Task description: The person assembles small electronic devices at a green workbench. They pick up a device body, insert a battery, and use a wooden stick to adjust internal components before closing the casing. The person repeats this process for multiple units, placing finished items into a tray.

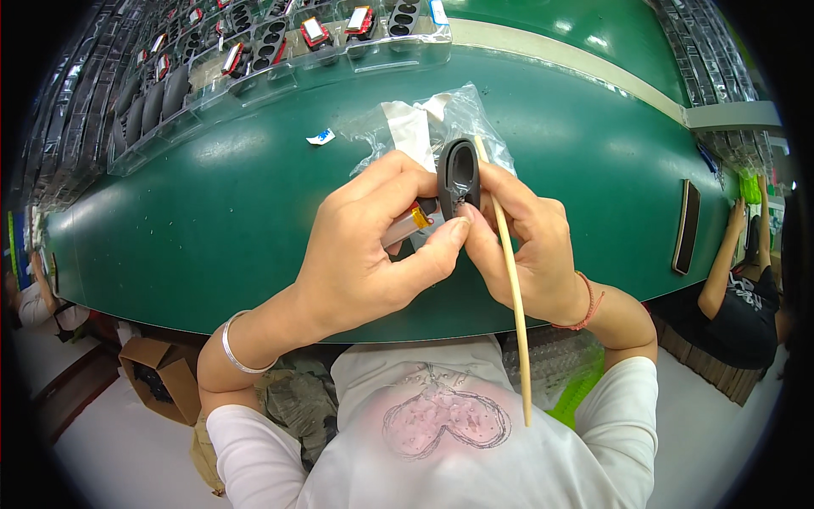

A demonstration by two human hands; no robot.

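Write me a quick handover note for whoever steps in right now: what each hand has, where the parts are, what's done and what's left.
Left hand: fingers closed on a small silver cell with a yellow tab, thumb tip pressed at the black oval housing.
Right hand: grips the housing upright and holds a long wooden stick alongside it.
On the green table: a clear plastic bag behind the hands, clear trays of parts at the far edge.
Done: the cell is at the housing's opening.
Left: the cell is not yet fully seated, as far as can be seen.
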